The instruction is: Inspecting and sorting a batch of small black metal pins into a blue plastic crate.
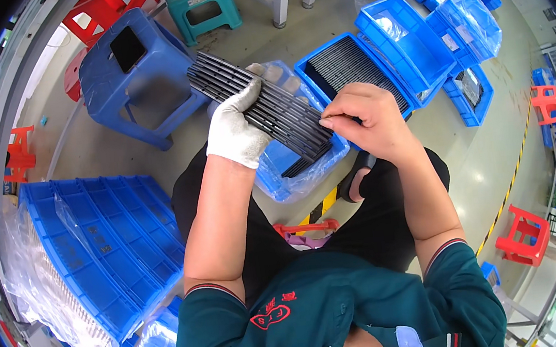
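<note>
At the near left, a stack of blue rectangular plastic crates [110, 234] stands partly wrapped in clear film. Farther off, a blue plastic stool [97, 77] carries a flat black rectangular object [128, 50]. The left hand [238, 126], in a white fabric glove, holds a bundle of slender black rods [274, 113], its fingers clamped around the bundle. The bundle is above a film-lined blue plastic crate [277, 182]. The bare right hand [371, 118] is at the bundle's right edge, thumb and forefinger close together; whether they grip a rod cannot be told. Beyond it, a blue plastic bin [320, 51] contains similar black rods, beside a deep blue plastic tray [414, 48] at far right.
</note>
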### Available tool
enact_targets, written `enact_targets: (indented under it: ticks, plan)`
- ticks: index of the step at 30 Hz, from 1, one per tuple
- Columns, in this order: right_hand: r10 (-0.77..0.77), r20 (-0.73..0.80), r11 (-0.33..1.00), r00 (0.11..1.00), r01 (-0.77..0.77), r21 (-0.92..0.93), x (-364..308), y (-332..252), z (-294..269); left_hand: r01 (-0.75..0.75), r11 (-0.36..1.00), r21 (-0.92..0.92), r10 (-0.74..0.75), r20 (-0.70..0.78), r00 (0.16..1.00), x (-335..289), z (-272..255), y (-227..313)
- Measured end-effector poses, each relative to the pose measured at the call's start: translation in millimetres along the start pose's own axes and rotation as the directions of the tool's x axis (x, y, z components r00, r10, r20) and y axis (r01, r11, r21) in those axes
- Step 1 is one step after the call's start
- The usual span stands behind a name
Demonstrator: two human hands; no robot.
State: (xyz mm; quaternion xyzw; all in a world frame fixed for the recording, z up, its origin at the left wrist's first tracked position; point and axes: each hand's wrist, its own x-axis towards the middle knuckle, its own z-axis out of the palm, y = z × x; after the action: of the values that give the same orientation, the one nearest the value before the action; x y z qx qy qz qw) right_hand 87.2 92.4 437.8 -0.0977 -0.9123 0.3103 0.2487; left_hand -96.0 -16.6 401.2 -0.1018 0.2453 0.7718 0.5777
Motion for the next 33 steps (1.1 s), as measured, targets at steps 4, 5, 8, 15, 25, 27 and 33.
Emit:
enact_targets:
  ticks: [4,5,8,15,25,27,33]
  plan:
    - [0.100,-0.113,0.993,0.988,-0.093,0.070,-0.8,-7.8,-0.6,-0.029,1.000,-0.008,0.029,-0.059,0.998,-5.5,6.5,0.0]
    - [0.135,-0.193,0.987,0.972,-0.116,0.107,-0.4,-9.5,-0.8,-0.034,0.999,-0.004,0.034,-0.060,0.998,-4.6,6.0,0.6]
    - [0.141,-0.135,0.984,0.981,-0.124,0.126,-2.0,-8.4,2.7,-0.042,0.999,-0.008,0.041,-0.051,0.998,-1.3,1.7,2.1]
    - [0.087,-0.102,0.993,0.991,-0.079,0.085,0.6,-5.2,8.1,-0.069,0.998,-0.002,0.069,-0.019,0.997,-3.0,2.1,3.5]
    - [-0.021,0.012,1.000,1.000,0.021,0.004,2.2,-2.4,4.7,-0.040,0.999,-0.020,0.040,-0.016,0.999,-2.2,0.4,2.7]
    - [-0.064,0.001,0.997,0.998,0.064,-0.033,3.3,-2.0,5.5,-0.061,0.998,0.002,0.061,-0.017,0.998,-1.1,0.1,2.7]
    - [0.064,-0.137,0.996,0.989,-0.054,0.072,4.2,-11.8,2.6,-0.038,0.999,-0.025,0.039,0.025,0.999,-3.2,1.7,3.4]
